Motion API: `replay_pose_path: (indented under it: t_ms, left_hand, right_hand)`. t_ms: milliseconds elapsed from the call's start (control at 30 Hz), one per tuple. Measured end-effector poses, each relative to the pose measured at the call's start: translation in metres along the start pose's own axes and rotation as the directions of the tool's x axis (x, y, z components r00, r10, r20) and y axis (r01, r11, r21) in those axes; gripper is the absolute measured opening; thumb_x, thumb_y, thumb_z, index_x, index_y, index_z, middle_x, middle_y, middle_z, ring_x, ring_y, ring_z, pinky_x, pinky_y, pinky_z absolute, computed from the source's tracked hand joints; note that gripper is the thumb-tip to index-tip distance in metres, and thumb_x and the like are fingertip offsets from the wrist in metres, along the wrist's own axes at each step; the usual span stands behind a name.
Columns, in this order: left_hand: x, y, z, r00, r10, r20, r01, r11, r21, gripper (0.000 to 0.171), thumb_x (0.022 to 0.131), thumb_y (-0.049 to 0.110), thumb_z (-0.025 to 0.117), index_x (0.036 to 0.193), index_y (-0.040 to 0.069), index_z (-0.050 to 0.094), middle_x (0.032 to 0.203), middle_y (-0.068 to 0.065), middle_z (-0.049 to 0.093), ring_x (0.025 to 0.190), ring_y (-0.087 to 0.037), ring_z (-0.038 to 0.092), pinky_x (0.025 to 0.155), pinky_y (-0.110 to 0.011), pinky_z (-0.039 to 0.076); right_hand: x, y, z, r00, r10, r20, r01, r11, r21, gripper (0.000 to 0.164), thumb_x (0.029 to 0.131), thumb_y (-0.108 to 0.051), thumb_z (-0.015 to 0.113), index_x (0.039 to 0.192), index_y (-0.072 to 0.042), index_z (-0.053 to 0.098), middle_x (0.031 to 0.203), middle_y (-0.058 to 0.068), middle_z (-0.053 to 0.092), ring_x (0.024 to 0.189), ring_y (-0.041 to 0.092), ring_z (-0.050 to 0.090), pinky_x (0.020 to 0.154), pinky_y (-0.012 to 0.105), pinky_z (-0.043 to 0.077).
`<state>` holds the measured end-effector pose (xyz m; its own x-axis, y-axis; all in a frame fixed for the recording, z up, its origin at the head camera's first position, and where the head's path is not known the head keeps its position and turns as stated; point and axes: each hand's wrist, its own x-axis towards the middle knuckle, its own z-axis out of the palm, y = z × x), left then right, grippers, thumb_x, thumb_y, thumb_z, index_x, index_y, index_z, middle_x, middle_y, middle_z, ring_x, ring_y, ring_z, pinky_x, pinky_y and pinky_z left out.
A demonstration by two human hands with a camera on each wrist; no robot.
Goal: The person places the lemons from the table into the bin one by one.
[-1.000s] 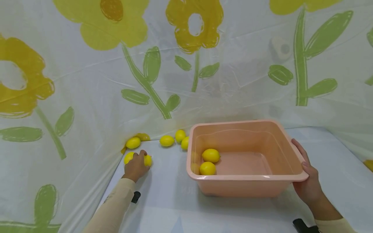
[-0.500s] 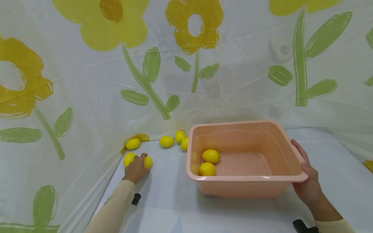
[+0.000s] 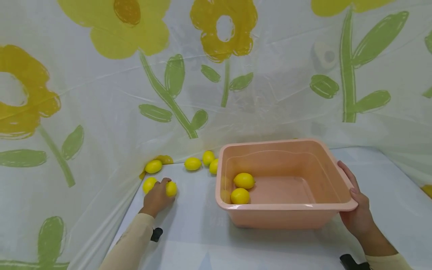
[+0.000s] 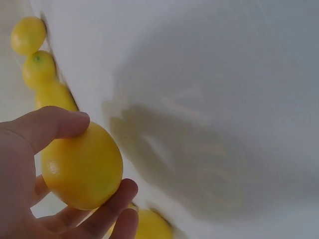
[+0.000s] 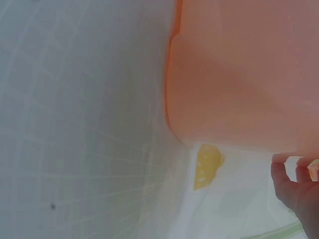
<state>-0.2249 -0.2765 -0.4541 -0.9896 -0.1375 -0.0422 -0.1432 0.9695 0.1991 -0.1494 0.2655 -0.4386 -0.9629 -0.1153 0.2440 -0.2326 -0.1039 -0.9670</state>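
My left hand (image 3: 156, 198) pinches a yellow lemon (image 4: 82, 164) between thumb and fingers at the table's left side. In the head view that lemon is partly covered by the hand. Just left of the hand lies another lemon (image 3: 149, 185). The right hand (image 3: 359, 212) grips the right rim of a pink plastic basin (image 3: 276, 217), thumb on the near side. Two lemons, an upper one (image 3: 244, 180) and a lower one (image 3: 240, 196), lie inside at the basin's left end. The right wrist view shows the basin's outer wall (image 5: 239, 84) with fingertips at its edge.
Along the back edge of the white table (image 3: 189, 240) lie more lemons: one in the left corner (image 3: 153, 166), one farther right (image 3: 192, 164), and two close to the basin, one partly hidden by it. A flower-printed curtain (image 3: 270, 82) hangs behind and at the left.
The left hand has shifted slightly, and more of the lemon in its fingers shows. The right hand and the basin have stayed in place.
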Motion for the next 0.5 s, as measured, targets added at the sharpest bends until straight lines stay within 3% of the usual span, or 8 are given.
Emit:
replay_pose_path:
  t_ms: [233, 500]
  left_hand:
    - [-0.011, 0.004, 0.003, 0.999, 0.021, -0.030, -0.024, 0.995, -0.092, 0.066, 0.073, 0.026, 0.071, 0.131, 0.016, 0.042, 0.114, -0.018, 0.053, 0.083, -0.025, 0.053, 0.073, -0.047, 0.048]
    - [-0.024, 0.020, -0.002, 0.998, 0.020, -0.053, -0.028, 0.990, -0.140, 0.068, 0.074, 0.033, 0.068, 0.134, 0.019, 0.039, 0.118, -0.015, 0.051, 0.088, -0.025, 0.054, 0.080, -0.048, 0.047]
  right_hand:
    - [0.000, -0.001, 0.001, 1.000, -0.002, -0.001, 0.002, 1.000, 0.000, 0.058, 0.090, -0.032, 0.015, 0.147, -0.036, 0.002, 0.153, -0.007, 0.004, 0.129, 0.008, 0.023, 0.086, 0.011, 0.039]
    - [-0.001, 0.001, 0.000, 1.000, -0.001, 0.011, 0.001, 1.000, 0.010, 0.057, 0.091, -0.032, 0.013, 0.147, -0.036, 0.001, 0.153, -0.008, 0.001, 0.133, 0.010, 0.017, 0.085, 0.011, 0.037]
